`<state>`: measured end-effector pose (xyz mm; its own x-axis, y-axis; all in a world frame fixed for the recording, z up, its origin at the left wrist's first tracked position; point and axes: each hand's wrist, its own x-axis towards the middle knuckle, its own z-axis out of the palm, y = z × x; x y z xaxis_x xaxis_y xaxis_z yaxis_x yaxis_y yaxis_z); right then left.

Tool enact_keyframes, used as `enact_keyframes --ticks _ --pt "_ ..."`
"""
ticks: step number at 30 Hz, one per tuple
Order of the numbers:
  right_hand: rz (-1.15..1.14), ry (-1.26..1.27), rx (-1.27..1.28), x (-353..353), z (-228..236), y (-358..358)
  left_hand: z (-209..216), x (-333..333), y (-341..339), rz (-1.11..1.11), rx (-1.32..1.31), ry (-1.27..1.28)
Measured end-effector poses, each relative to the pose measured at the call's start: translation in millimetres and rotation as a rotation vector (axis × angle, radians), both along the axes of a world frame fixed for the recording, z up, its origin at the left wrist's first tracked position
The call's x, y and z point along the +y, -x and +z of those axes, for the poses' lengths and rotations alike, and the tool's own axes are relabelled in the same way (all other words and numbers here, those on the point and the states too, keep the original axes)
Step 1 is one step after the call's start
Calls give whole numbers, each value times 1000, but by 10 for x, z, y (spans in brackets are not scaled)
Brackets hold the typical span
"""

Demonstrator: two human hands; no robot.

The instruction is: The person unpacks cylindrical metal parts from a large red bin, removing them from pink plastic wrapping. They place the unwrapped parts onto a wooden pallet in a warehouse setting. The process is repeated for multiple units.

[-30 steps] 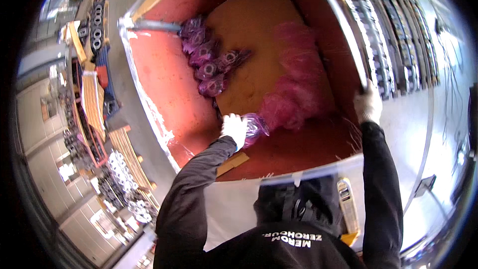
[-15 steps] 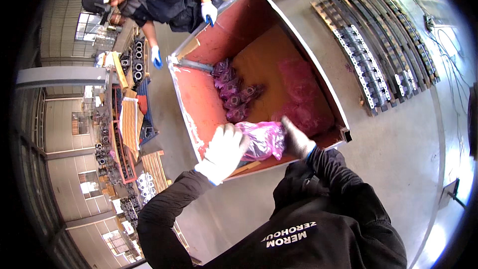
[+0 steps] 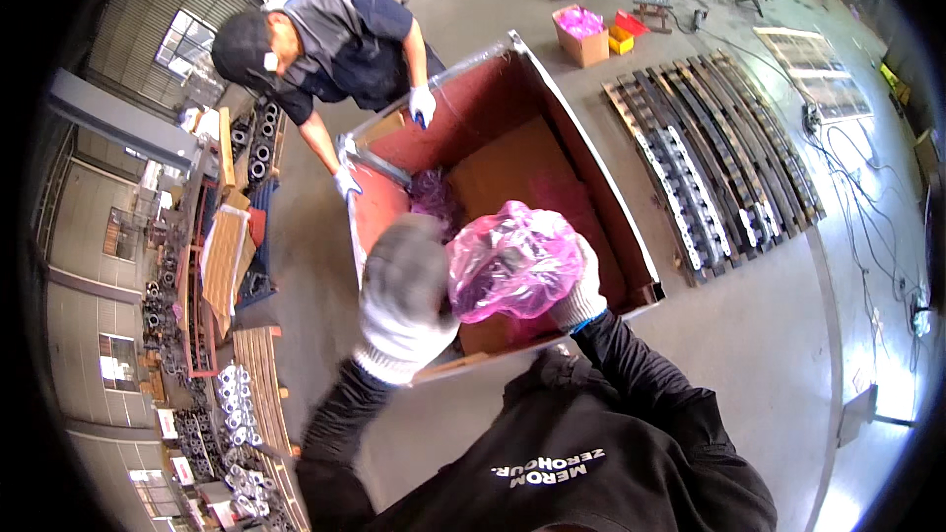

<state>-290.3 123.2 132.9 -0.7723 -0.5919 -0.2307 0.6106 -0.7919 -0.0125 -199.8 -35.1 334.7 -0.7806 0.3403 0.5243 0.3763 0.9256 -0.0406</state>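
A crinkled pink plastic bag [image 3: 514, 261], with something dark inside that I cannot make out, is held up over the near side of a red-walled, open-topped bin [image 3: 498, 94]. My right hand [image 3: 581, 288], in a white knit glove, grips the bag's right side. Just left of the bag is my left hand [image 3: 402, 291], also gloved, with grey on its fingers. Motion smears those fingers, and whether they touch the bag is unclear. Inside the bin, more pink-purple wrapped items [image 3: 434, 195] lie by the left wall, on brown cardboard [image 3: 512, 163].
A co-worker [image 3: 345, 44] stands at the bin's far left, gloved hands at its rim. To the right lies a slatted rack of long dark bars [image 3: 714, 163]. Behind stands a cardboard box [image 3: 581, 39] with pink plastic. Metal parts [image 3: 236, 404] line the left side.
The bag has come up closer to me, with my right hand on it. My left hand has shifted and blurred. The co-worker's lower hand has moved onto the bin's rim. My view has shifted.
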Motion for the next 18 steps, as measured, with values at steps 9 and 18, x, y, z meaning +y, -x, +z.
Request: enact_keyframes --ticks 9,18 --pt "-234 -458 274 -108 -241 -123 -2325 -163 -370 -127 -407 -1344" --pt "-163 -1043 610 -5 972 -508 -2003 45 -449 -392 -308 -2640"
